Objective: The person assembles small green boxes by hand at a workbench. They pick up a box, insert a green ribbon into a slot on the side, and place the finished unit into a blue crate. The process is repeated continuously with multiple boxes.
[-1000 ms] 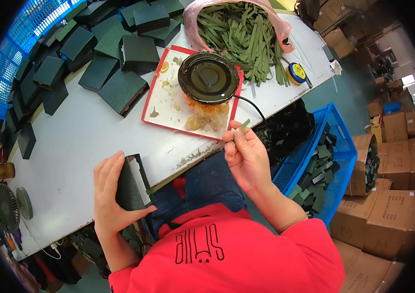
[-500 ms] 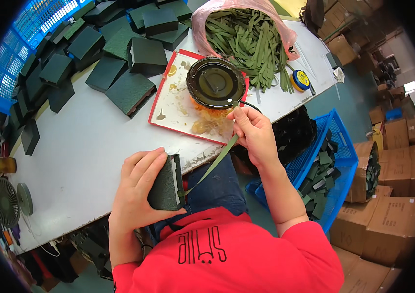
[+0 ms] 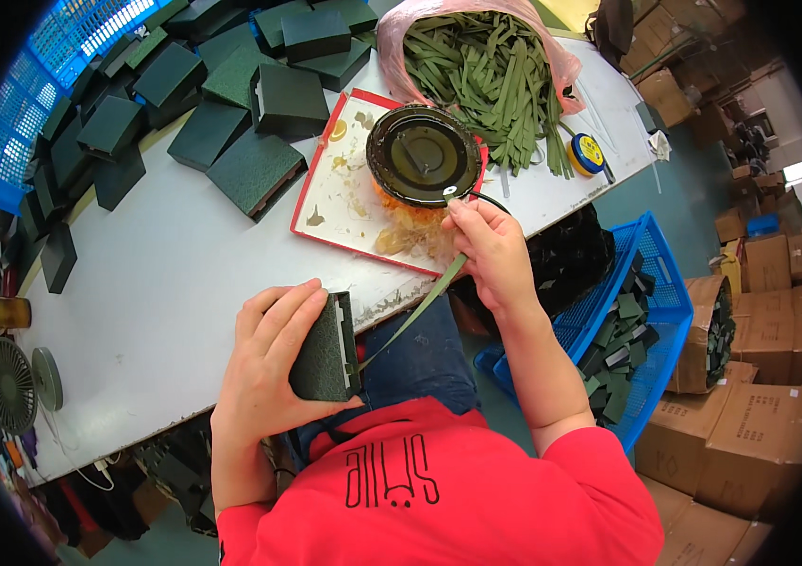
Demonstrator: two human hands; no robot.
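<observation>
My left hand (image 3: 269, 363) grips a dark green box (image 3: 318, 357) at the table's front edge, fingers over its far side and thumb along its near end. From the box's right side a flat green ribbon (image 3: 412, 319) runs up to my right hand (image 3: 495, 259). My right thumb and fingers pinch the ribbon close to its far end, which reaches the near rim of a round dark pot (image 3: 423, 156) of shiny brownish liquid. Under the pot lies a stained white board (image 3: 325, 212) with a red border.
Many green boxes (image 3: 255, 174) are heaped at the far left beside a blue crate (image 3: 90, 42). Behind the pot is a pink bag (image 3: 401, 38) of green ribbons (image 3: 491, 75). A tape measure (image 3: 586, 154), a small fan (image 3: 9, 385), a blue basket (image 3: 670, 321) and cartons (image 3: 769, 424) surround the workplace.
My right hand has shifted slightly left against the pot, bringing the ribbon's end over the rim. My left hand still holds the box in nearly the same place.
</observation>
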